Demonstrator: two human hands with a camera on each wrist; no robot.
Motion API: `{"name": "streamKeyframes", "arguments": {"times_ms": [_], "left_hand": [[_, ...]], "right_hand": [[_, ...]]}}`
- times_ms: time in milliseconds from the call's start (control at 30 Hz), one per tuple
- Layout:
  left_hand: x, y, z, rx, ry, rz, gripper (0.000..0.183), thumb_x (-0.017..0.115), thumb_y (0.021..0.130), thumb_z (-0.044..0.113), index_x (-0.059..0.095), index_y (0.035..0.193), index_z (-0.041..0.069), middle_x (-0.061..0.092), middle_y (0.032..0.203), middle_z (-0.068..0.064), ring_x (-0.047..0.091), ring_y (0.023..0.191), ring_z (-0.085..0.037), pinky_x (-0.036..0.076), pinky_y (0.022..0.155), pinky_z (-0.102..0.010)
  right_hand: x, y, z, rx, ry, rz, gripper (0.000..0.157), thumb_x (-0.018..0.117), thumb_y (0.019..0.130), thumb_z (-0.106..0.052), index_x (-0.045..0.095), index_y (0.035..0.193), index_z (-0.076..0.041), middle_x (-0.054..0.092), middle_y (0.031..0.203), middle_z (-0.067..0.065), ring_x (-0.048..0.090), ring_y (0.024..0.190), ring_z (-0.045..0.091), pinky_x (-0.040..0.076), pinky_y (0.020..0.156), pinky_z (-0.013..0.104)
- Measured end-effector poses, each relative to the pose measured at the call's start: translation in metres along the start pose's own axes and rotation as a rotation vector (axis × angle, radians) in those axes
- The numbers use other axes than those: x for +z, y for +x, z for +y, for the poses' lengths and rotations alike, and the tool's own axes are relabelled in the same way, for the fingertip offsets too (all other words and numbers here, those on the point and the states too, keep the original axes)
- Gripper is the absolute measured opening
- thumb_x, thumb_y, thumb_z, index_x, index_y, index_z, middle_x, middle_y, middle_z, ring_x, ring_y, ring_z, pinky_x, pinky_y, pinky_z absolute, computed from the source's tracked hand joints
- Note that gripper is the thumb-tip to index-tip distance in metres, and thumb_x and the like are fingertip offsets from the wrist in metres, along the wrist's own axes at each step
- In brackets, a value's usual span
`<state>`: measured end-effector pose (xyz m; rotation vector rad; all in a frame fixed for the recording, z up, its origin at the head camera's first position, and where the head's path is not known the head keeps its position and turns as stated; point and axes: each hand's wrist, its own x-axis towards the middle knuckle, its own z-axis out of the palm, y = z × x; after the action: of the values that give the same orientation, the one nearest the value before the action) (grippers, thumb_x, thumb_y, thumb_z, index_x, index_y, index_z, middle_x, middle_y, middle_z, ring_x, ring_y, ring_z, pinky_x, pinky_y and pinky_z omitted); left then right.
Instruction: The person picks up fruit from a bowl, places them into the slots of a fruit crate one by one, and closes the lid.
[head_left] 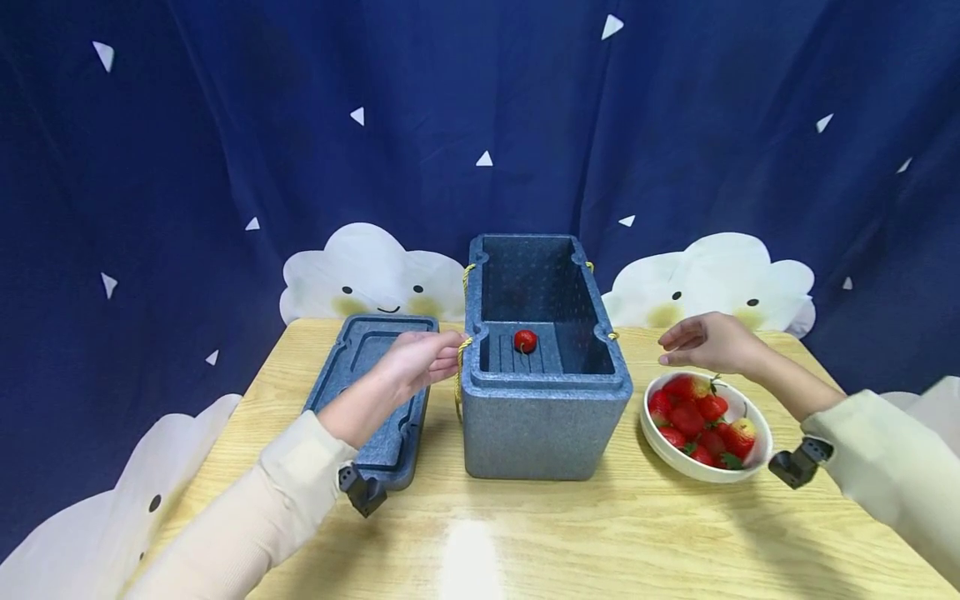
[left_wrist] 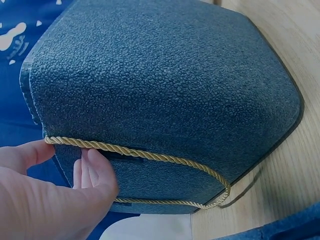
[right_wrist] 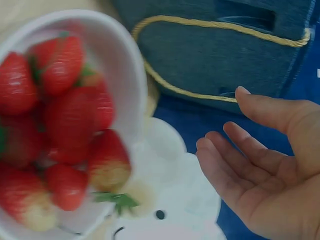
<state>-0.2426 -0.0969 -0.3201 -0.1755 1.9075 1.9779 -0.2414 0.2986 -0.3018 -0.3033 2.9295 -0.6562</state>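
My left hand (head_left: 422, 360) is at the near left side of a blue-grey foam box (head_left: 547, 433). Its fingertips touch the box's edge beside a gold rope handle (left_wrist: 170, 159); how firmly they press is hidden. Inside the box a single strawberry (head_left: 525, 340) lies on the ribbed floor. To the right stands a white bowl (head_left: 701, 473) filled with several strawberries (head_left: 705, 417), some with green leaves. My right hand (head_left: 712, 342) hovers just above the bowl's far rim, fingers loosely bent and holding nothing, as the right wrist view also shows.
The box's lid (head_left: 375, 442) lies flat on the wooden table (head_left: 555, 542), left of the box and under my left forearm. A dark blue curtain (head_left: 420, 125) with white triangles and cloud shapes hangs behind the table.
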Motion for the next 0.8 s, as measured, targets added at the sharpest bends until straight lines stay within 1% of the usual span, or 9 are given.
{"name": "streamKeyframes", "arguments": {"times_ms": [100, 233, 300, 367, 467, 567, 667, 800], "left_hand": [[0.0, 0.0, 0.001, -0.002, 0.001, 0.001, 0.044, 0.056, 0.093, 0.015, 0.049, 0.131, -0.006, 0.062, 0.093, -0.001, 0.061, 0.081, -0.005, 0.05, 0.103, -0.034], [0.001, 0.0, 0.001, 0.002, -0.004, -0.004, 0.043, 0.056, 0.092, 0.013, 0.049, 0.129, -0.007, 0.062, 0.084, 0.003, 0.061, 0.074, -0.003, 0.055, 0.09, -0.025], [0.001, 0.001, 0.0, 0.003, -0.006, -0.009, 0.043, 0.056, 0.092, 0.013, 0.049, 0.129, -0.007, 0.061, 0.083, 0.003, 0.06, 0.073, -0.003, 0.056, 0.086, -0.023], [0.001, 0.0, 0.0, 0.001, -0.005, -0.007, 0.044, 0.057, 0.092, 0.014, 0.048, 0.129, -0.007, 0.061, 0.084, 0.003, 0.061, 0.074, -0.003, 0.055, 0.089, -0.025], [0.001, 0.001, 0.0, -0.004, -0.004, 0.002, 0.044, 0.056, 0.092, 0.014, 0.049, 0.13, -0.006, 0.061, 0.088, 0.001, 0.061, 0.075, -0.004, 0.051, 0.101, -0.033], [0.0, 0.001, 0.001, -0.006, -0.002, 0.007, 0.044, 0.056, 0.093, 0.015, 0.049, 0.131, -0.006, 0.062, 0.09, 0.0, 0.061, 0.076, -0.004, 0.046, 0.108, -0.038], [0.0, 0.001, 0.001, -0.013, 0.0, 0.012, 0.044, 0.056, 0.092, 0.015, 0.05, 0.13, -0.005, 0.063, 0.091, 0.0, 0.062, 0.076, -0.004, 0.047, 0.108, -0.038], [0.001, 0.0, 0.0, -0.023, 0.011, 0.019, 0.042, 0.057, 0.092, 0.015, 0.052, 0.128, -0.004, 0.063, 0.088, 0.001, 0.062, 0.075, -0.004, 0.049, 0.105, -0.035]], "right_hand": [[0.007, -0.008, 0.01, -0.001, 0.019, -0.027, 0.036, 0.076, 0.081, -0.023, 0.068, 0.104, 0.004, 0.073, 0.098, 0.018, 0.07, 0.082, 0.019, 0.054, 0.065, 0.02], [0.017, -0.019, 0.021, 0.009, 0.007, -0.036, 0.035, 0.076, 0.08, -0.023, 0.069, 0.104, 0.002, 0.074, 0.096, 0.014, 0.068, 0.08, 0.015, 0.053, 0.064, 0.017], [0.021, -0.025, 0.026, -0.002, 0.002, -0.041, 0.037, 0.077, 0.079, -0.024, 0.069, 0.103, 0.003, 0.074, 0.096, 0.014, 0.069, 0.081, 0.015, 0.053, 0.065, 0.016], [0.027, -0.03, 0.031, -0.012, 0.005, -0.049, 0.038, 0.079, 0.078, -0.024, 0.069, 0.102, 0.003, 0.073, 0.096, 0.015, 0.069, 0.081, 0.016, 0.053, 0.064, 0.016], [0.034, -0.037, 0.038, -0.04, 0.024, -0.067, 0.037, 0.08, 0.076, -0.021, 0.068, 0.1, 0.005, 0.072, 0.097, 0.018, 0.07, 0.081, 0.019, 0.056, 0.065, 0.018], [0.041, -0.041, 0.045, -0.053, -0.008, -0.053, 0.035, 0.081, 0.074, -0.02, 0.069, 0.098, 0.002, 0.073, 0.096, 0.016, 0.07, 0.082, 0.02, 0.057, 0.068, 0.02], [0.048, -0.045, 0.051, -0.069, -0.033, -0.022, 0.035, 0.083, 0.072, -0.018, 0.069, 0.098, 0.001, 0.073, 0.095, 0.014, 0.07, 0.082, 0.023, 0.058, 0.07, 0.025], [0.057, -0.049, 0.058, -0.107, -0.024, -0.002, 0.037, 0.084, 0.069, -0.014, 0.068, 0.098, 0.002, 0.071, 0.095, 0.015, 0.07, 0.08, 0.024, 0.06, 0.07, 0.029]]}}
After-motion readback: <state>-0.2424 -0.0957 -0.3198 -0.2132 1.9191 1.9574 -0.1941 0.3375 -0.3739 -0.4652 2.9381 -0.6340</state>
